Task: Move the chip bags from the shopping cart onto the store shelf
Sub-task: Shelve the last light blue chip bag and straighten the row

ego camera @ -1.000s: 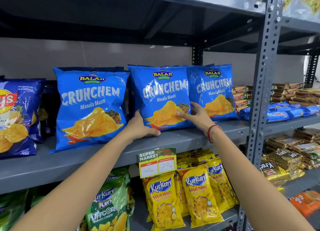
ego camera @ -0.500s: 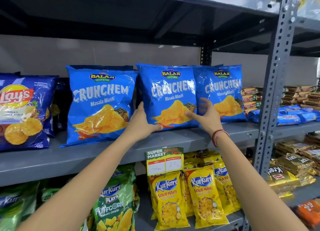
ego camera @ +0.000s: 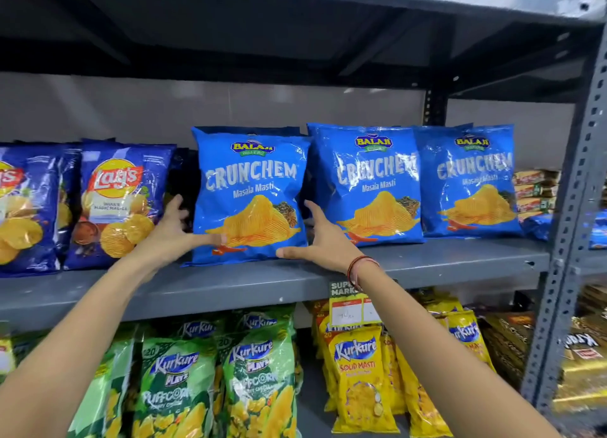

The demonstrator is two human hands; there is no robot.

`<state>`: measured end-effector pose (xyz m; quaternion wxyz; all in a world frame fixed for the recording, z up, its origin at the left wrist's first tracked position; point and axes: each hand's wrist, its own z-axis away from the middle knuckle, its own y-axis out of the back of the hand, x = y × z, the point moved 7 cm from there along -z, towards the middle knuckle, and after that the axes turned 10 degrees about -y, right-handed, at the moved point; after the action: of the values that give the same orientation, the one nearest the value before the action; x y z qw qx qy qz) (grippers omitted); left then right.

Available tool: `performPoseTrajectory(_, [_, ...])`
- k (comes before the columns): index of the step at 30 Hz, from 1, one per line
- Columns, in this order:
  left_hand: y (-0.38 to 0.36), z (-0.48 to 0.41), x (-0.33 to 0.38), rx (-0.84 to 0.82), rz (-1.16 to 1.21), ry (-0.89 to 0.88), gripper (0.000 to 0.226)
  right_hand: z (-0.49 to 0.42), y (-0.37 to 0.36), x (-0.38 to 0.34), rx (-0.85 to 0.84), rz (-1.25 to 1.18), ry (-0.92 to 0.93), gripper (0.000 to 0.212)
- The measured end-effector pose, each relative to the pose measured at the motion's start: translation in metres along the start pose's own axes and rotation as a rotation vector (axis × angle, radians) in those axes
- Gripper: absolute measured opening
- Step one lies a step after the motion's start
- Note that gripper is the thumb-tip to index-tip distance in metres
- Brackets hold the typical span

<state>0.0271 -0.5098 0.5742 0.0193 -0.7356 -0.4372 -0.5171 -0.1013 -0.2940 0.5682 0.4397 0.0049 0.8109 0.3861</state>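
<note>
Head view: 3 blue Crunchem bags [ego camera: 251, 194] upright on grey steel shelf [ego camera: 460, 260].

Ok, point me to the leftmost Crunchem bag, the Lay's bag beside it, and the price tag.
Leftmost Crunchem bag [ego camera: 251, 188]: head view, on its printed front.
Lay's bag [ego camera: 115, 204]: head view, below the logo.
Price tag [ego camera: 345, 309]: head view, on its white label, partly behind the wrist.

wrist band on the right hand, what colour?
Red-orange thread band on the right hand's wrist; head view, the only one.
</note>
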Motion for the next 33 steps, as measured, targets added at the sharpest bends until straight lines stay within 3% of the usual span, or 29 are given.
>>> performPoseTrajectory(3, [-0.012,0.008,-0.011,-0.165,0.103,0.028,0.116,-0.006,-0.002,0.003,0.014,0.049,-0.005,0.101])
performPoseTrajectory(5, [-0.015,0.006,-0.009,-0.146,0.129,-0.033,0.096,-0.007,-0.001,0.001,0.040,0.025,0.021,0.096])
performPoseTrajectory(8, [-0.021,0.002,-0.004,-0.093,0.150,-0.079,0.083,-0.010,0.003,0.001,0.084,-0.024,0.027,0.094])
performPoseTrajectory(17, [-0.009,-0.001,-0.008,-0.063,0.060,-0.094,0.101,-0.009,0.007,-0.007,0.252,0.032,-0.019,0.098])
performPoseTrajectory(19, [0.017,0.005,-0.005,0.048,0.098,-0.153,0.085,0.000,0.011,-0.026,0.393,-0.013,0.042,0.092])
performPoseTrajectory(22, [0.083,0.022,-0.001,0.372,0.077,-0.308,0.048,0.018,0.002,-0.073,0.582,-0.086,0.196,0.071])
performPoseTrajectory(24, [0.124,0.032,-0.005,0.522,0.042,-0.361,0.036,0.017,-0.021,-0.102,0.520,-0.102,0.245,0.064])
performPoseTrajectory(27, [0.162,0.032,-0.031,0.525,0.000,-0.235,0.046,0.001,-0.075,-0.132,0.251,-0.107,0.226,0.066])
performPoseTrajectory(30, [0.166,0.025,-0.063,0.302,-0.088,-0.017,0.072,-0.018,-0.122,-0.140,0.028,-0.092,0.109,0.083])
performPoseTrajectory(33, [0.151,0.028,-0.078,0.064,-0.104,0.042,0.093,-0.030,-0.154,-0.137,-0.107,-0.098,0.013,0.100])
